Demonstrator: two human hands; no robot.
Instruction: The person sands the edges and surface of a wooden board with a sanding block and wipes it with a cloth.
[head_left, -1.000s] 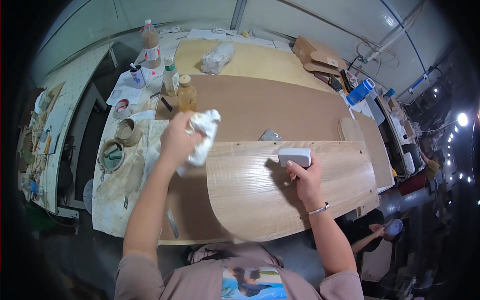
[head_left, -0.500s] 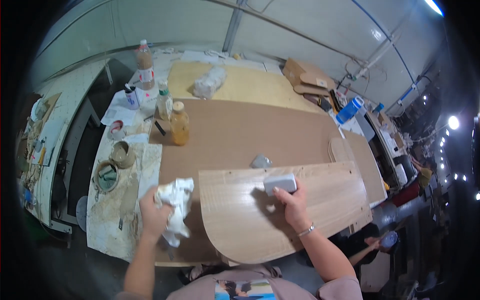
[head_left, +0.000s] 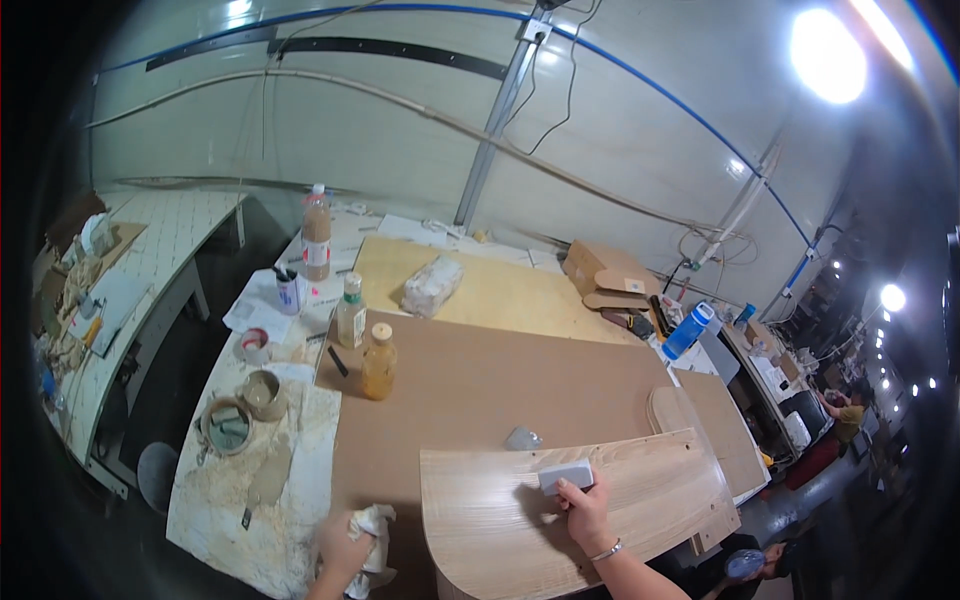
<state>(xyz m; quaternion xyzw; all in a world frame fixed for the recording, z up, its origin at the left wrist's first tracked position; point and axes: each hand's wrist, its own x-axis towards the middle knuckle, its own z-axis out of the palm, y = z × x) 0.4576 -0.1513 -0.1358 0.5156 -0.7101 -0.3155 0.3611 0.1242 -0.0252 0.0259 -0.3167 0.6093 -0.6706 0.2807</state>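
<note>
My right hand (head_left: 586, 515) grips a small whitish-grey block (head_left: 565, 476), fingers and thumb wrapped around it. It is over a wood-grain panel (head_left: 490, 530) with a rounded corner; I cannot tell if the block touches the surface. My left hand (head_left: 343, 548) is closed on a crumpled white cloth (head_left: 373, 540), to the left of the panel. A small clear lump of plastic (head_left: 523, 438) lies just past the panel's far edge. Underneath is a brown board (head_left: 480, 365) on the table.
To the left stand an amber bottle (head_left: 379, 365), a clear bottle (head_left: 351, 312), a tall bottle (head_left: 316, 235) and two tubs, one a round tub (head_left: 263, 395). A putty knife (head_left: 265, 490) lies nearby. A wrapped bundle (head_left: 433, 286), cardboard box (head_left: 600, 270) and blue bottle (head_left: 689, 331) stand farther back.
The view has tilted up, so the table and both hands sit lower in the picture and more wall shows. The block has shifted slightly left over the panel. Both hands keep their hold.
</note>
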